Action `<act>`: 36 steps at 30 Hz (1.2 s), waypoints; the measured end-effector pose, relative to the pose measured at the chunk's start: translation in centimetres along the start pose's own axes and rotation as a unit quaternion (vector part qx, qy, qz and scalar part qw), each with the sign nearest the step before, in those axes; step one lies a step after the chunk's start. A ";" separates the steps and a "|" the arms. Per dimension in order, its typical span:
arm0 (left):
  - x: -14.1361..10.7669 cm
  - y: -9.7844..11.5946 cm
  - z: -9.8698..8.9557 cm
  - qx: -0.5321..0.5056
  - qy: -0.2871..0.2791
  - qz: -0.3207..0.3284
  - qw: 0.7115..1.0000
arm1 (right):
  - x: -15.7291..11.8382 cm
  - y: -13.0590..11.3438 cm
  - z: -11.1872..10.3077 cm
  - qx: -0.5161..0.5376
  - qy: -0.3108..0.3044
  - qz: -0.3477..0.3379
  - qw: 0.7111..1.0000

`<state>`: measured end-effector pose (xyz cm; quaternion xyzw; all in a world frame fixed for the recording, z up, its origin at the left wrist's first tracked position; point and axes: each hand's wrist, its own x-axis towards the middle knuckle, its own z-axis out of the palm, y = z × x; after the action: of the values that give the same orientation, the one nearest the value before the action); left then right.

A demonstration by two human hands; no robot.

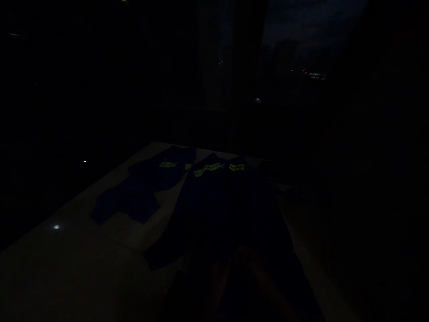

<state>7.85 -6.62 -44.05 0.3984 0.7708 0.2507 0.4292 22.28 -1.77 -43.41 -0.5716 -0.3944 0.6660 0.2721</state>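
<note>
The view is very dark. A dark blue work garment with yellow-green reflective strips lies spread on a pale table. My left hand shows faintly over its lower part. Close by on the right, my right hand is also over the garment, with the forearm running to the bottom edge. Fingers of both hands are lost in the dark, so I cannot tell whether they grip the cloth. Left of this garment lies a second blue garment with similar strips, apart from my hands.
On the table's right side, some dim objects lie beside the garment, too dark to name. A small bright reflection shows on the tabletop at left. Beyond the table, a window shows a dusky sky and distant lights.
</note>
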 end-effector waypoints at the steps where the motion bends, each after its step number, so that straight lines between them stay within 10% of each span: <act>1: 0.1 0.0 0.1 0.003 -0.002 -0.012 1.000 | 0.0 -0.1 -0.2 0.019 -0.008 0.011 1.000; 12: -2.1 -1.6 1.4 -0.061 -0.068 -0.060 0.994 | -0.3 -2.4 -0.6 -0.242 0.076 -0.069 0.965; 20: -3.9 1.4 1.1 -0.008 -0.229 0.046 0.972 | 5.2 -1.2 -0.4 -0.297 0.148 -0.069 0.941; 28: 4.6 8.3 -2.1 0.240 -0.039 0.185 0.952 | 7.7 -0.3 -1.6 -0.160 0.157 -0.067 0.972; 36: 9.9 7.8 0.3 0.301 -0.068 0.153 0.939 | 8.5 0.3 -1.2 -0.088 0.174 -0.110 0.975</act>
<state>8.09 5.97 -43.14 0.6382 0.7092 0.0416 0.2968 21.79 5.22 -48.32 -0.6537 -0.4582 0.4852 0.3568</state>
